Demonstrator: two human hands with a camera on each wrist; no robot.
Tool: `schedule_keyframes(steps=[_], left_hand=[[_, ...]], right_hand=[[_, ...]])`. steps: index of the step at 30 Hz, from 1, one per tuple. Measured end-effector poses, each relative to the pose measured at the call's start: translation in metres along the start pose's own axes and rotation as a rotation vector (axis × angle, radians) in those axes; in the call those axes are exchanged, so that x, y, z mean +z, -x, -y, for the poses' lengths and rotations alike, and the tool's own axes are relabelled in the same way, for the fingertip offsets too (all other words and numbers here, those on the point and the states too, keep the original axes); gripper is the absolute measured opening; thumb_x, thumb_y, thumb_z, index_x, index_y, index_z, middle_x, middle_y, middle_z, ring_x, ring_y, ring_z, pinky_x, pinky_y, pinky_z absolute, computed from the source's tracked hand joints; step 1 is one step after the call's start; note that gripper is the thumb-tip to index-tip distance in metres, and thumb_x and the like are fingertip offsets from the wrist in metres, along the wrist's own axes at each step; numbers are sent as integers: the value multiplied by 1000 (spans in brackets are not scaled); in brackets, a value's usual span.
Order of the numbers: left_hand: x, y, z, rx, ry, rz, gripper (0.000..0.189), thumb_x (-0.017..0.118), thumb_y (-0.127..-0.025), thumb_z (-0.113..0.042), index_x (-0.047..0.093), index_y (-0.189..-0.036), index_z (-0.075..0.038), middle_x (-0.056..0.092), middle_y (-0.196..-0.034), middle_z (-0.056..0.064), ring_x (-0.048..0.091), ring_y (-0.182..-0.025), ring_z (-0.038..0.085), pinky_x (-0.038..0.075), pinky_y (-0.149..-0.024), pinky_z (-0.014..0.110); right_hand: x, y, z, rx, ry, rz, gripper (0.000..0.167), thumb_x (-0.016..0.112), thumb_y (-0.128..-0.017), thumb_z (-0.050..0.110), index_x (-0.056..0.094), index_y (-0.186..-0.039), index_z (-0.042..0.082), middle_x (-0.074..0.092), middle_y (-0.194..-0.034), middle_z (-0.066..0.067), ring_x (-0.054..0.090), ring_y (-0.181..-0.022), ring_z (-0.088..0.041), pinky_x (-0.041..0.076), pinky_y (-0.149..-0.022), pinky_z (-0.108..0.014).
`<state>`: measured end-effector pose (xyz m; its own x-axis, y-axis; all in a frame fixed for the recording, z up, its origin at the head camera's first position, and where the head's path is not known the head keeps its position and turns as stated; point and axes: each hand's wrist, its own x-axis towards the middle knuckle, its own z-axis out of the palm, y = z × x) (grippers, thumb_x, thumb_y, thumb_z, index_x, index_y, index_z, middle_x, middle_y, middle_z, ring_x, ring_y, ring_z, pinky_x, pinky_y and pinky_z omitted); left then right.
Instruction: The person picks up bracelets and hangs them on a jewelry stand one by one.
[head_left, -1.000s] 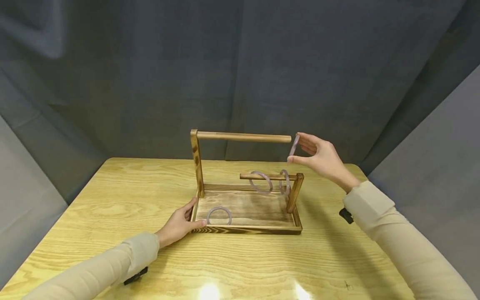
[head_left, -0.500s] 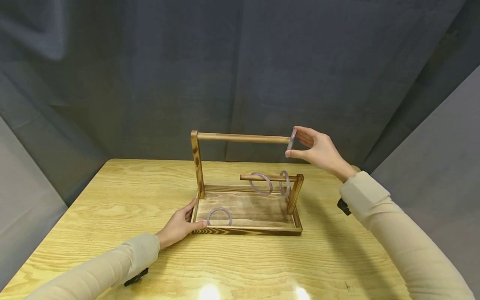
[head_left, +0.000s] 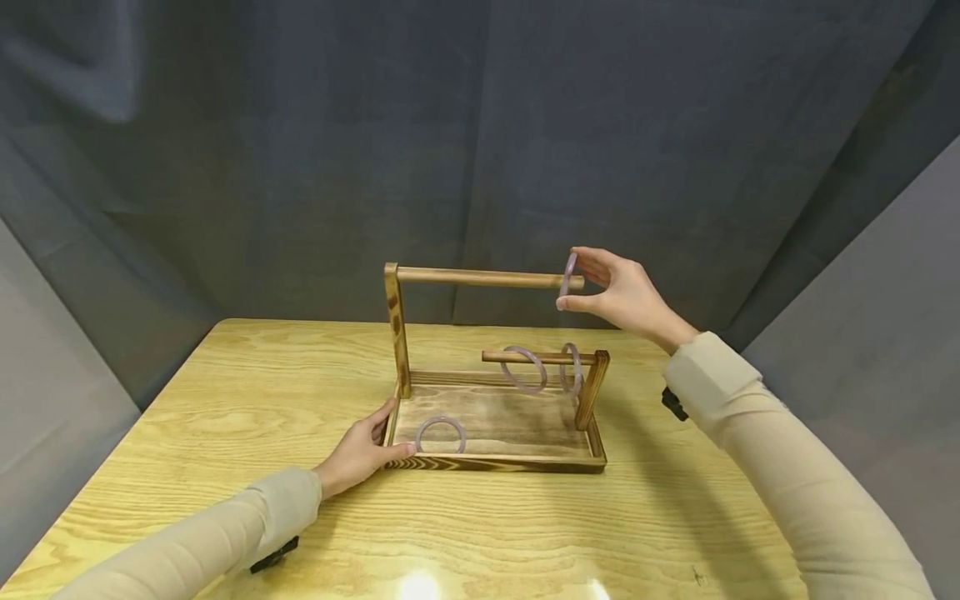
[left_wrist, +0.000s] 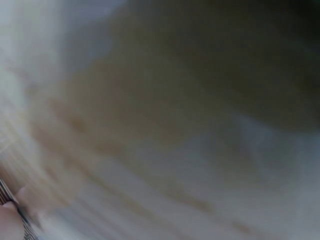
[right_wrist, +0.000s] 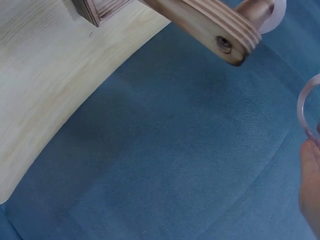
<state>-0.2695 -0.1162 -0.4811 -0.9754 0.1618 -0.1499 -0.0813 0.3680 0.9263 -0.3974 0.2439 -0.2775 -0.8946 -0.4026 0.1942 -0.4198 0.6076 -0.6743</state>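
Observation:
My right hand (head_left: 630, 296) pinches a pale lilac bangle (head_left: 567, 268) between thumb and fingertips. That bangle is around the upper rod (head_left: 480, 277) of a wooden display stand (head_left: 495, 463), near the rod's free right end. In the right wrist view, part of the held bangle (right_wrist: 301, 107) shows at the right edge. My left hand (head_left: 360, 454) grips the stand's front left corner, thumb over the front rim. Two similar bangles, one on the left (head_left: 542, 371) and one on the right (head_left: 578, 371), hang on the lower rod (head_left: 491, 357). Another bangle (head_left: 442, 419) leans inside the tray base.
The stand's tall left post (head_left: 397, 333) carries the upper rod; a short right post (head_left: 592, 392) carries the lower one. Everything stands on a light wooden table (head_left: 247, 400), with a dark curtain (head_left: 300, 167) behind it. The left wrist view is mostly blurred.
My right hand has moved left with its bangle, from beside the upper rod's free end to a little way along it. My left hand keeps its grip on the stand.

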Motion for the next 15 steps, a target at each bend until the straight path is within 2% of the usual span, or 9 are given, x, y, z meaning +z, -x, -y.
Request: schedule_keyframes(steps=[11,15], left_hand=[[-1,1,-4,7,-6,1,91,72,-79,-30,13,-148,-17,8,-155,5,15,-139,32,27,-110,45],[-1,2,-3,9,-6,3,91,71,-80,-29,13,-148,-15,8,-155,7,15,-139,33,26,-110,47]], right_hand=[[4,-10,11,-43,14,13,89,76,-68,48,34,-142,22,35,-146,-1,37,-133,-21,36,-107,-40],[7,-13,15,-60,29,20,89,77,-68,47,34,-142,22,36,-146,-1,38,-132,-20,37,-106,-39]])
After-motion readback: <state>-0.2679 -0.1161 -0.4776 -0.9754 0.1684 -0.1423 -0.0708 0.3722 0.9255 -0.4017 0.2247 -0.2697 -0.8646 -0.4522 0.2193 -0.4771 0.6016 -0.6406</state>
